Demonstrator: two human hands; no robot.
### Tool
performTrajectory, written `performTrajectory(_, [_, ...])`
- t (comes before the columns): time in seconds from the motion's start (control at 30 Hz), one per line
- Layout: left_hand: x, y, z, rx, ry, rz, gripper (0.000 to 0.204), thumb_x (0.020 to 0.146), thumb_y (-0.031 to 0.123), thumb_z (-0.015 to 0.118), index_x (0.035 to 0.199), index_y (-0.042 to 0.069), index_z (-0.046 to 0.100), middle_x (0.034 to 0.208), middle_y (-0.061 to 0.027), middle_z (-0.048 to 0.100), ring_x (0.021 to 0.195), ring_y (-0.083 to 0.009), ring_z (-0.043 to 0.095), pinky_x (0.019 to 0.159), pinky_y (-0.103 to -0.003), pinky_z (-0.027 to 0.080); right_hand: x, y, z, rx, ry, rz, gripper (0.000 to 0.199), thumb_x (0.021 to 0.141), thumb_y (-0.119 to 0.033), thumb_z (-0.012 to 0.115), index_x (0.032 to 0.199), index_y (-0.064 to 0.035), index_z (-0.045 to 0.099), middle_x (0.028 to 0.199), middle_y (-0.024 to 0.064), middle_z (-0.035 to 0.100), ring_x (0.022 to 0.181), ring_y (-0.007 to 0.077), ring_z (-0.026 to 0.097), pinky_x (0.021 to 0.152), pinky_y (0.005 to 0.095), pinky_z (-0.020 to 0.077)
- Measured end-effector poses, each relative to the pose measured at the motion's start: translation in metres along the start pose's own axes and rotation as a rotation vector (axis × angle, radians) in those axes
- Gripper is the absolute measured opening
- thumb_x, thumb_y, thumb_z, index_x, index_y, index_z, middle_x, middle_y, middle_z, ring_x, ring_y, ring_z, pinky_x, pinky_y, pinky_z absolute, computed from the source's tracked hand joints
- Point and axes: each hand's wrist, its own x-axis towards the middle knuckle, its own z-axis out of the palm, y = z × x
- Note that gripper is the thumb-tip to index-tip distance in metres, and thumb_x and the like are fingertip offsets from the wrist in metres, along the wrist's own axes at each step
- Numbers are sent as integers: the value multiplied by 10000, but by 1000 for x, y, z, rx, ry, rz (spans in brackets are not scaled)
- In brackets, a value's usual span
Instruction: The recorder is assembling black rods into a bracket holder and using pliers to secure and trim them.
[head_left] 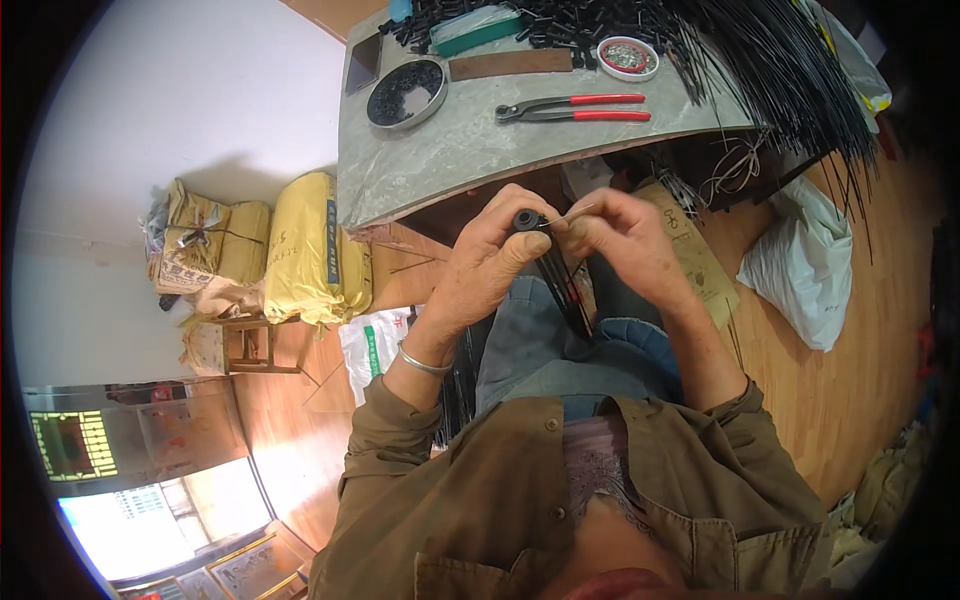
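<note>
My left hand [487, 250] is closed around a black round-ended piece [527, 220] with a hole in its middle. Thin black rods [565, 300] slant down from it toward my lap. Beside it, my right hand [628, 240] pinches a thin, light-coloured wire [577, 212] between thumb and forefinger. The wire's near end meets the black piece at my left fingertips; how it is attached there is too small to tell. Both hands are raised above my knees, just short of the table's front edge.
On the grey table [460, 165] lie red-handled pincers [573, 108], a bowl of small black parts [406, 94], a white dish of small metal pieces [628, 58], a brown strip [510, 64] and long black rods [790, 70]. A white sack [800, 265] and yellow sacks [305, 250] flank me.
</note>
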Motion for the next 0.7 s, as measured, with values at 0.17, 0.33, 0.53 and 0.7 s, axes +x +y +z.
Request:
performTrajectory(0.17, [-3,-3,0,-13,36,-62,273,891,258,598,1007,11,614,981,-67,550,964,-188,513,883,-297,397,11,-6,-2,51,2,-101,124,909,-97,624,966,13,610,863,43,626,739,100,597,682,236,500])
performTrajectory(0.33, [-5,-6,-4,-6,53,-55,302,902,292,592,1013,12,612,980,-69,556,962,-191,517,880,-296,400,15,-4,3,102,-6,-99,117,909,-92,620,953,17,615,865,37,607,760,101,588,695,234,489])
performTrajectory(0.53, [-6,-11,-7,5,41,-30,342,919,332,573,1026,9,606,982,-76,556,963,-198,519,876,-298,400,22,-4,6,32,-71,-183,116,899,-88,626,941,20,627,884,33,586,763,98,557,696,231,472])
performTrajectory(0.7, [-5,-12,-8,22,49,-21,371,929,361,556,1034,7,602,982,-79,556,964,-199,518,876,-300,399,24,-4,5,26,-64,-123,113,900,-79,618,956,19,624,880,23,586,772,98,560,721,234,471])
